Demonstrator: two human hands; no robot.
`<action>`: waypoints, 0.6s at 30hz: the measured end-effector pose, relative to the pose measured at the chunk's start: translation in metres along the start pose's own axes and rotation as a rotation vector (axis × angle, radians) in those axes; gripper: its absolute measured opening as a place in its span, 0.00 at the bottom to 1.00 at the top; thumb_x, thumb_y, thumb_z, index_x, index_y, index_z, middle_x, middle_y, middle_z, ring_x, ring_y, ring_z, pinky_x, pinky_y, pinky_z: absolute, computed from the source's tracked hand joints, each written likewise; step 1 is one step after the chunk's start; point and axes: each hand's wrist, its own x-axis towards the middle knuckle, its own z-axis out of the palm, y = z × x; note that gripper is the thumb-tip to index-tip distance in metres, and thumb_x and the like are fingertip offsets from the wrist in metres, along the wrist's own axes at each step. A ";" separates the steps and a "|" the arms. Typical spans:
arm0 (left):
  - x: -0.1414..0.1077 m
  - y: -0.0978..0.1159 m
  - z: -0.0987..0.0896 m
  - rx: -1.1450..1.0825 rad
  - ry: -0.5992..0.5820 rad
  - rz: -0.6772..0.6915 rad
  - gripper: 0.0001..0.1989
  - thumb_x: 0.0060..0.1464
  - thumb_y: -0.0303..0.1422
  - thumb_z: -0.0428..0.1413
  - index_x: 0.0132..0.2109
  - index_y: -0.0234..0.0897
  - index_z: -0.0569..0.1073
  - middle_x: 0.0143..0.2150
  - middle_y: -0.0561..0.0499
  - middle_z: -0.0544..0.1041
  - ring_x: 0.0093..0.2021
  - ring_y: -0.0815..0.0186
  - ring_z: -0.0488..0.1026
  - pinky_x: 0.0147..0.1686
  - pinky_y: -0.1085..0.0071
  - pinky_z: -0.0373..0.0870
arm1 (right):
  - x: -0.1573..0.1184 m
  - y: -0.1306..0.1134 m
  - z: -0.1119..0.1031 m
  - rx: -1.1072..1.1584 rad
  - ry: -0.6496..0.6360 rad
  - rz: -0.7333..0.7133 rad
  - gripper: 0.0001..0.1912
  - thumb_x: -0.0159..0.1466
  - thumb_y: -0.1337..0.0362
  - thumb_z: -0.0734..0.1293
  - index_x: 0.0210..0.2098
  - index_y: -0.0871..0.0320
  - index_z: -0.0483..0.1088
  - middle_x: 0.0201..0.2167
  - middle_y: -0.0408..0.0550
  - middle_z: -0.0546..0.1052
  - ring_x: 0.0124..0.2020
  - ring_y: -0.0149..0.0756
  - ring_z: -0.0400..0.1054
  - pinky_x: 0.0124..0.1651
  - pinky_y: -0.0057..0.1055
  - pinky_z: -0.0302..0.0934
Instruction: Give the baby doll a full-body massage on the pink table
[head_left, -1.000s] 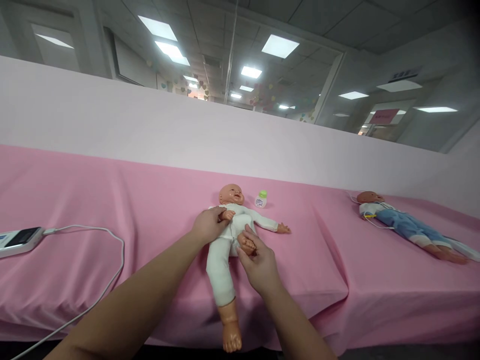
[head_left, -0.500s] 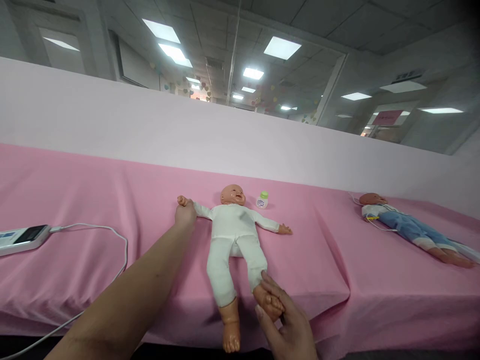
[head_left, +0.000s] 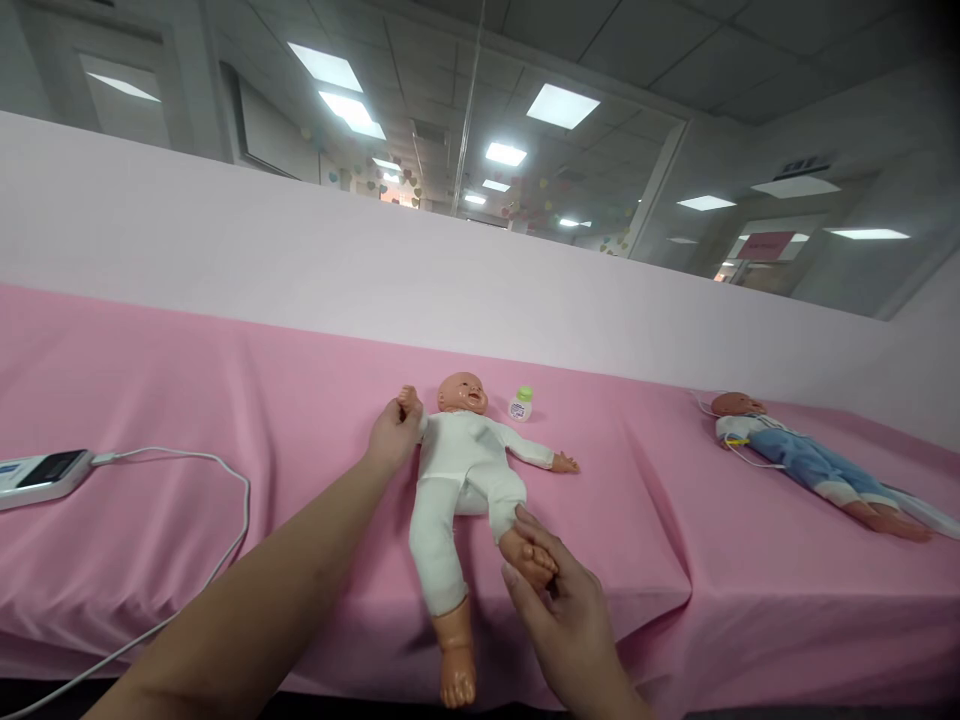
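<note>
A baby doll (head_left: 466,450) with a white cloth body lies on its back, head toward the wall and feet over the near edge of the pink-covered surface. My left hand (head_left: 395,432) is closed around the doll's arm on the left side, just below its small hand, which pokes out above my fingers. With my right hand (head_left: 564,600) I grip the doll's foot (head_left: 529,560) on the right side, thumb underneath and fingers over the ankle; that leg is bent and raised. The doll's other leg (head_left: 455,650) hangs straight. Its free arm (head_left: 534,450) stretches out to the right.
A small bottle with a green cap (head_left: 520,404) stands right of the doll's head. On the left lies a white handheld device (head_left: 45,478) with a cable (head_left: 246,500) running off the edge. A second doll in blue trousers (head_left: 806,462) lies far right. Behind rises a white wall (head_left: 337,260) below glass.
My left hand has brought the doll's arm inward and up, closer to its head. My right hand has pushed the held foot slightly upward, bending that leg more.
</note>
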 end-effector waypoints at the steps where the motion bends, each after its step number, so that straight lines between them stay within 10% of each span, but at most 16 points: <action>1: -0.005 0.004 0.003 0.048 -0.076 0.052 0.16 0.61 0.45 0.56 0.46 0.40 0.76 0.43 0.45 0.82 0.46 0.53 0.78 0.47 0.61 0.72 | 0.007 -0.001 0.002 0.008 0.000 0.004 0.23 0.66 0.58 0.70 0.60 0.56 0.73 0.63 0.58 0.73 0.63 0.50 0.70 0.62 0.42 0.70; 8: -0.023 0.016 0.012 0.368 -0.434 0.255 0.14 0.59 0.39 0.56 0.50 0.44 0.77 0.46 0.48 0.82 0.44 0.55 0.78 0.42 0.64 0.70 | 0.059 0.015 0.027 -0.019 0.020 -0.047 0.25 0.65 0.59 0.70 0.61 0.54 0.71 0.66 0.54 0.70 0.62 0.50 0.71 0.62 0.47 0.70; 14: -0.019 0.009 0.009 0.261 -0.389 0.179 0.15 0.57 0.40 0.57 0.50 0.43 0.76 0.44 0.49 0.82 0.42 0.56 0.78 0.42 0.65 0.71 | 0.072 0.017 0.036 -0.023 0.066 -0.062 0.25 0.65 0.58 0.70 0.59 0.57 0.73 0.64 0.56 0.72 0.62 0.50 0.71 0.64 0.48 0.68; 18: -0.004 0.004 -0.001 0.065 -0.139 0.009 0.18 0.58 0.47 0.58 0.45 0.38 0.76 0.40 0.46 0.83 0.43 0.55 0.78 0.42 0.64 0.73 | 0.045 0.001 0.017 -0.004 0.056 -0.039 0.24 0.64 0.58 0.71 0.59 0.55 0.73 0.63 0.56 0.73 0.60 0.50 0.73 0.56 0.43 0.75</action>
